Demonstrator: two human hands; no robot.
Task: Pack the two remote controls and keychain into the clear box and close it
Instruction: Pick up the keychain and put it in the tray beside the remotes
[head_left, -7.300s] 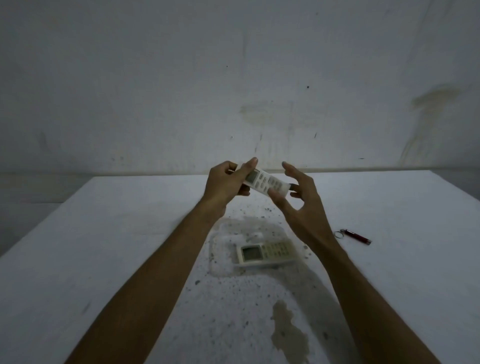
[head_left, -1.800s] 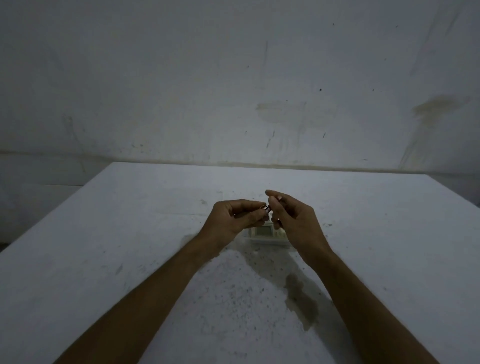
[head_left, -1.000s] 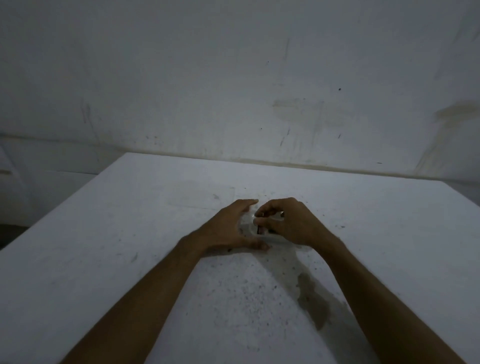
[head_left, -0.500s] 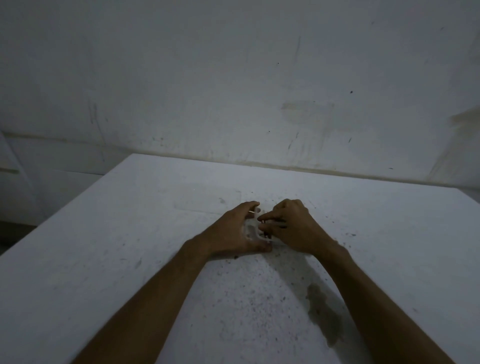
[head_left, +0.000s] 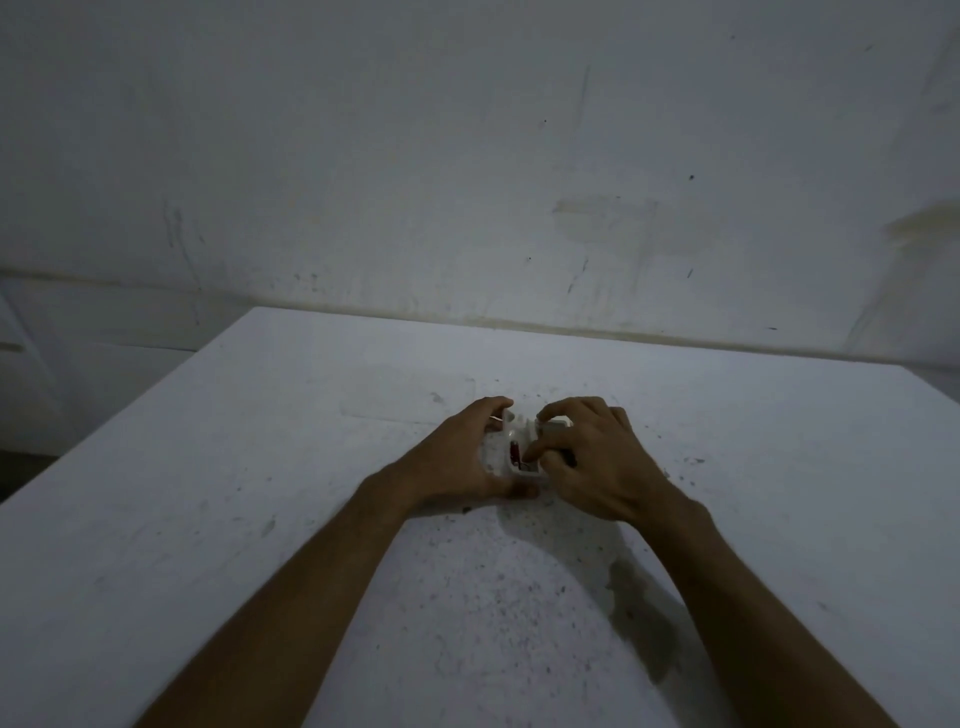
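Observation:
The clear box (head_left: 497, 457) sits on the white table (head_left: 208, 519) between my two hands and is mostly covered by them. My left hand (head_left: 462, 457) cups its left side, thumb at the near edge. My right hand (head_left: 592, 457) lies over its right part, fingers curled down inside. A bit of the red keychain (head_left: 514, 451) shows in the gap at my right fingertips. A pale remote end (head_left: 551, 427) peeks out above my right index finger. Whether a second remote is there I cannot tell.
The table top is speckled with dark specks, with a dark stain (head_left: 631, 592) near my right forearm. A grey marked wall (head_left: 467, 156) rises behind the far edge. The table's left edge (head_left: 119, 405) drops to a darker floor.
Over the last second both hands stayed at the box. My right fingers pushed lower into it, and the red keychain now shows between the hands. The camera drifted slightly left.

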